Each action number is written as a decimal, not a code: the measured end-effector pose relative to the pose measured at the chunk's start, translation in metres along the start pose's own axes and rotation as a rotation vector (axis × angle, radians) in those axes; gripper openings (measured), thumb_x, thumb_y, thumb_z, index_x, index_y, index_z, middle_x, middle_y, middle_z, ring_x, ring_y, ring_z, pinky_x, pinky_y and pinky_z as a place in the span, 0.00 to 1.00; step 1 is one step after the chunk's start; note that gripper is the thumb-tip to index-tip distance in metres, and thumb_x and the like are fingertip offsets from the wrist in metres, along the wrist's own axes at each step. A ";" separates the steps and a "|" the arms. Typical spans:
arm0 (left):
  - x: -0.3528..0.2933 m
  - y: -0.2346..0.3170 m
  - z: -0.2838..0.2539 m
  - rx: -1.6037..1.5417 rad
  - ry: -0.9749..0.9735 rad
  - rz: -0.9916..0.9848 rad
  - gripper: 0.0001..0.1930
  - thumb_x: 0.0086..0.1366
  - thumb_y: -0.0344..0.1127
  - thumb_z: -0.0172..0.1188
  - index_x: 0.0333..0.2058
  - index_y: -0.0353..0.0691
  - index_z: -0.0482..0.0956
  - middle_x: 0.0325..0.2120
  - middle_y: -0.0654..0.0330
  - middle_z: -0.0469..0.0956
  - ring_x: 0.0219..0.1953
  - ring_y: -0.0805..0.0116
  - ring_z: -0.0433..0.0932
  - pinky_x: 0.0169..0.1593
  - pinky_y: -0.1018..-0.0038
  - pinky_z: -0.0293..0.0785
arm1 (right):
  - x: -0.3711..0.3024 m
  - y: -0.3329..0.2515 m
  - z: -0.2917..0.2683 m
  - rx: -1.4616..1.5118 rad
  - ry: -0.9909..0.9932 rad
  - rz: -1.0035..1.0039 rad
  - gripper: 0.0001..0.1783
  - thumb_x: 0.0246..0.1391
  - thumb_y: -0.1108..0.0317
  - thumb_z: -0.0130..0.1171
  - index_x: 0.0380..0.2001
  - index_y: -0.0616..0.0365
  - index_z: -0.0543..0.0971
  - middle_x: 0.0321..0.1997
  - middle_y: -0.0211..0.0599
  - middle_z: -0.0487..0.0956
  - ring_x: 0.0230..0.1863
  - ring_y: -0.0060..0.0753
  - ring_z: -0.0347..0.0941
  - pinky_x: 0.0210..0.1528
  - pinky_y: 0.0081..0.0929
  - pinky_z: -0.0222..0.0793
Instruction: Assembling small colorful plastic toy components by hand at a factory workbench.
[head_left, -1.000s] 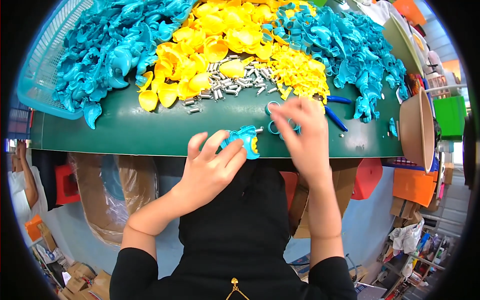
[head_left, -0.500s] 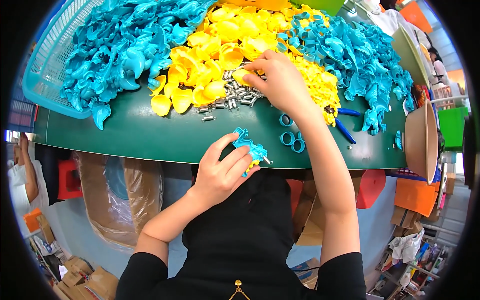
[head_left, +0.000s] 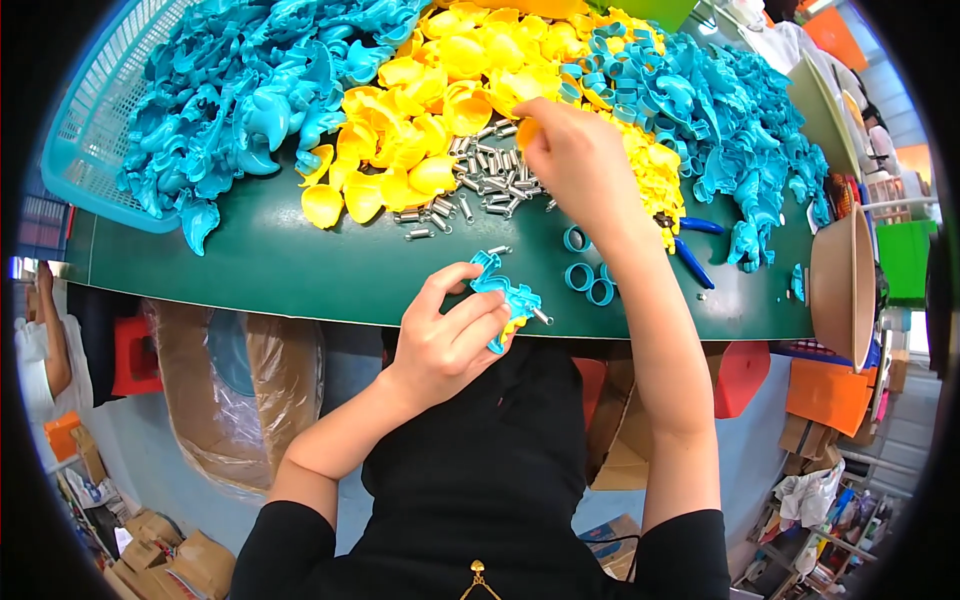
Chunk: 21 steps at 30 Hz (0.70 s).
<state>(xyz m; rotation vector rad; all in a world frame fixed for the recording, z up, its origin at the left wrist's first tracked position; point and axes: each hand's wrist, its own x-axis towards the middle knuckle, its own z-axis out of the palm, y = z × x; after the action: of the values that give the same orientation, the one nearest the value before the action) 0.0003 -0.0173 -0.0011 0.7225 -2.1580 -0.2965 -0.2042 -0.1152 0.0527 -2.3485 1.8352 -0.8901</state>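
My left hand is closed around a turquoise molded plastic part at the table's front edge. A bit of yellow plastic shows under that part, and a small metal spring sticks out at its right end. Above the pile of metal springs, my right hand pinches a small yellow plastic piece, mostly hidden by the fingers. One loose spring lies just beyond the turquoise part.
Heaps of turquoise parts and yellow shells cover the back of the green table. Small turquoise rings and blue-handled pliers lie right of center. A turquoise basket stands left, a tan tub right.
My right hand has moved right with the yellow piece, uncovering more springs, and several springs have shifted. My left hand keeps its hold on the turquoise part, nearly still.
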 end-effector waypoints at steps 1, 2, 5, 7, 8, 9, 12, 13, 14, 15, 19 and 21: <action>0.001 0.001 0.001 -0.003 0.002 0.002 0.13 0.44 0.30 0.73 0.31 0.39 0.82 0.37 0.62 0.81 0.49 0.52 0.76 0.43 0.65 0.79 | -0.003 0.007 -0.002 0.024 0.109 -0.051 0.12 0.50 0.73 0.61 0.40 0.58 0.81 0.36 0.45 0.82 0.39 0.50 0.79 0.42 0.42 0.75; 0.002 0.000 0.000 -0.013 -0.002 0.002 0.13 0.44 0.30 0.73 0.32 0.38 0.82 0.37 0.61 0.81 0.49 0.52 0.75 0.43 0.65 0.80 | -0.008 -0.001 -0.012 0.121 0.169 -0.039 0.11 0.49 0.78 0.60 0.38 0.60 0.80 0.36 0.39 0.83 0.37 0.47 0.80 0.41 0.35 0.75; 0.000 -0.001 -0.001 -0.007 -0.007 0.006 0.14 0.44 0.29 0.72 0.32 0.37 0.82 0.37 0.59 0.80 0.50 0.50 0.74 0.44 0.65 0.82 | -0.041 -0.020 -0.042 0.050 0.208 0.007 0.14 0.48 0.79 0.61 0.41 0.60 0.81 0.37 0.36 0.84 0.37 0.38 0.81 0.43 0.29 0.75; -0.001 -0.001 0.000 0.002 -0.012 0.017 0.14 0.44 0.28 0.71 0.33 0.37 0.82 0.37 0.58 0.80 0.51 0.49 0.74 0.45 0.65 0.82 | -0.066 -0.039 -0.044 0.286 0.168 0.147 0.15 0.49 0.80 0.60 0.42 0.60 0.82 0.37 0.36 0.84 0.38 0.35 0.81 0.44 0.27 0.74; -0.001 -0.001 -0.001 0.008 -0.016 0.024 0.14 0.44 0.27 0.71 0.33 0.36 0.83 0.38 0.58 0.80 0.51 0.49 0.74 0.45 0.65 0.83 | -0.077 -0.049 -0.044 0.513 0.133 0.291 0.16 0.50 0.80 0.60 0.44 0.60 0.82 0.38 0.36 0.84 0.39 0.31 0.81 0.45 0.25 0.74; -0.001 -0.001 -0.001 0.014 -0.021 0.032 0.14 0.44 0.27 0.70 0.33 0.35 0.83 0.38 0.57 0.80 0.51 0.48 0.74 0.46 0.65 0.83 | -0.087 -0.054 -0.039 0.587 0.111 0.302 0.17 0.50 0.83 0.60 0.44 0.60 0.83 0.38 0.40 0.83 0.39 0.30 0.80 0.46 0.24 0.74; 0.003 0.001 0.000 0.020 -0.011 0.033 0.15 0.42 0.27 0.72 0.32 0.36 0.82 0.35 0.59 0.82 0.49 0.48 0.75 0.44 0.63 0.85 | -0.106 -0.064 -0.022 0.464 0.184 0.239 0.15 0.47 0.86 0.61 0.39 0.62 0.84 0.36 0.39 0.83 0.36 0.30 0.80 0.41 0.24 0.76; 0.002 0.001 0.002 0.018 -0.013 0.035 0.15 0.42 0.27 0.72 0.32 0.36 0.82 0.35 0.59 0.82 0.49 0.48 0.75 0.44 0.63 0.85 | -0.110 -0.065 -0.015 0.463 0.207 0.260 0.15 0.46 0.87 0.62 0.38 0.63 0.83 0.36 0.39 0.82 0.35 0.31 0.81 0.38 0.24 0.77; 0.002 0.001 0.002 0.019 -0.011 0.033 0.15 0.42 0.27 0.72 0.32 0.36 0.82 0.36 0.59 0.82 0.49 0.48 0.74 0.44 0.63 0.85 | -0.111 -0.065 -0.010 0.412 0.202 0.226 0.13 0.46 0.86 0.63 0.37 0.63 0.83 0.35 0.40 0.82 0.34 0.31 0.81 0.35 0.23 0.77; 0.002 0.001 0.002 0.021 -0.009 0.031 0.15 0.43 0.28 0.72 0.32 0.36 0.82 0.36 0.58 0.82 0.49 0.48 0.74 0.44 0.63 0.85 | -0.114 -0.067 -0.008 0.416 0.184 0.250 0.12 0.45 0.83 0.64 0.36 0.64 0.82 0.34 0.41 0.82 0.33 0.33 0.81 0.35 0.23 0.77; 0.002 0.003 0.002 0.030 -0.013 0.036 0.15 0.43 0.28 0.72 0.33 0.36 0.83 0.36 0.58 0.82 0.49 0.48 0.74 0.45 0.63 0.84 | -0.119 -0.072 -0.008 0.268 0.177 0.227 0.10 0.43 0.81 0.67 0.32 0.64 0.81 0.29 0.39 0.82 0.28 0.33 0.81 0.31 0.24 0.76; 0.003 0.001 0.003 0.031 -0.002 0.049 0.15 0.43 0.28 0.72 0.33 0.36 0.83 0.36 0.58 0.82 0.49 0.48 0.74 0.45 0.64 0.84 | -0.116 -0.075 -0.012 0.205 0.164 0.222 0.09 0.42 0.81 0.67 0.30 0.64 0.81 0.28 0.39 0.82 0.27 0.33 0.81 0.29 0.25 0.76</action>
<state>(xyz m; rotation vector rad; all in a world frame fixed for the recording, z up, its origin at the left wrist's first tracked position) -0.0035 -0.0179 -0.0006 0.6855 -2.1832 -0.2389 -0.1601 0.0159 0.0414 -1.9599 1.9087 -1.2053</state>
